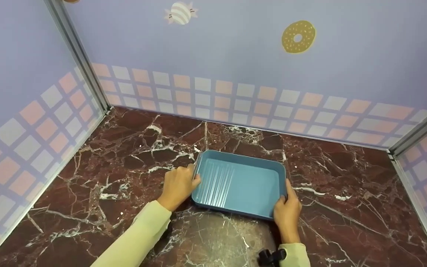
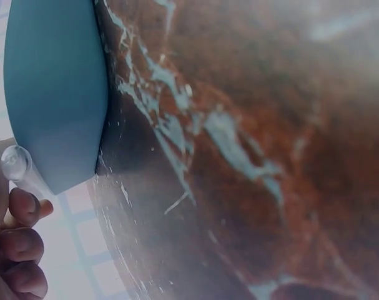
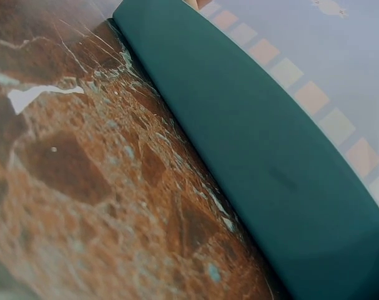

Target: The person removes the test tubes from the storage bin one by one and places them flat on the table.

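Left grip holds a clear tube, plain only from left wrist. Right grip holds a blue tray.

**Pale Sleeves, a Black Device at One Wrist**

I wear long sleeves in a plain, pale yellow-green, the same on both arms. My left sleeve ends at the wrist in a lightly creased cuff, and my left hand is bare. My right sleeve stops at the wrist too, my right hand bare beyond it. On the side facing the left edge of the counter sits a black device with rounded, knob-like lobes.
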Motion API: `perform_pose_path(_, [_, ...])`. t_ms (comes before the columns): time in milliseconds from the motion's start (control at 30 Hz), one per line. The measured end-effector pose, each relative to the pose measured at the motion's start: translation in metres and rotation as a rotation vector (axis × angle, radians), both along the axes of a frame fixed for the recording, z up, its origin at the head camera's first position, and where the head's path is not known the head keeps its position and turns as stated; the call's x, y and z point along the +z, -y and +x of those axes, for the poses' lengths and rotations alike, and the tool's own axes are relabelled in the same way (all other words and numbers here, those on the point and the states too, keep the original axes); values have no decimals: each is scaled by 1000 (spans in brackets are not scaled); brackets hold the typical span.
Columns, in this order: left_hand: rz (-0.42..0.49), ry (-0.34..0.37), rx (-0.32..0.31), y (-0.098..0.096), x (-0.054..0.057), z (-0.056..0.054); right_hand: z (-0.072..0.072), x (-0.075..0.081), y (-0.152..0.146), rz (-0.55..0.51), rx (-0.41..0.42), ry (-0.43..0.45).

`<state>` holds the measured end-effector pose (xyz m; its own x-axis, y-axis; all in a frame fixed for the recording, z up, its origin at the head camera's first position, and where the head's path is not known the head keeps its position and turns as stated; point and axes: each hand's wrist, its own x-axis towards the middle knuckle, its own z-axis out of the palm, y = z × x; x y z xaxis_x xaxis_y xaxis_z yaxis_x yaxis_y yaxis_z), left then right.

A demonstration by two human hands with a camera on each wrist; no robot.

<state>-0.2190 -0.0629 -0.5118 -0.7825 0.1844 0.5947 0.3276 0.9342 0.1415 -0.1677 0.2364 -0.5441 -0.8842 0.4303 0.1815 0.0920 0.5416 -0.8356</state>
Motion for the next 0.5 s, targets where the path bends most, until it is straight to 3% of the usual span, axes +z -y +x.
perform_pose_path(200, [7, 33, 14, 1, -2, 1, 0, -1, 0, -3, -4, 1])
perform_pose_path(500, [55, 197, 39, 1, -5, 4, 0, -1, -1, -7, 1, -11])
